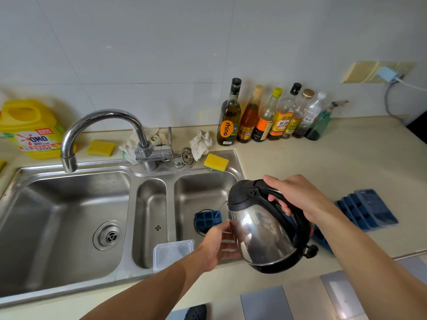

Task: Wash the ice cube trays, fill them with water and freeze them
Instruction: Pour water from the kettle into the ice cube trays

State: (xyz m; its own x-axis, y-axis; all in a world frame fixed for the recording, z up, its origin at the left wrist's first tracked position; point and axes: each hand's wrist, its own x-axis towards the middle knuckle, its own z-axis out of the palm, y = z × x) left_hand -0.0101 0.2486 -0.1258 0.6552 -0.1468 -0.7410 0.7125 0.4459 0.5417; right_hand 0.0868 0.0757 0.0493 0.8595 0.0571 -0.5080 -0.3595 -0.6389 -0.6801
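Steel sink (129, 227): we're working over its right basin. Right hand (298, 195) is clamped round the handle of the electric kettle (261, 234), which is tipped spout-down just left of and below that hand. Stack of trays (369, 209) sits on the counter to the right of the right hand. One more blue tray (321, 241) pokes out under that wrist. Clear plastic tub (172, 251) rests on the sink edge just left of the left hand (215, 248). That hand reaches in under the kettle, fingers hidden behind it, so we can't tell its grip. Ice cube tray (206, 219) lies in the basin just beyond it. Thin water stream (219, 209) runs from spout to tray.

Status, our read: washing is presumably done and the first tray is filling. The counter trays look unfilled, and freezing is all left.
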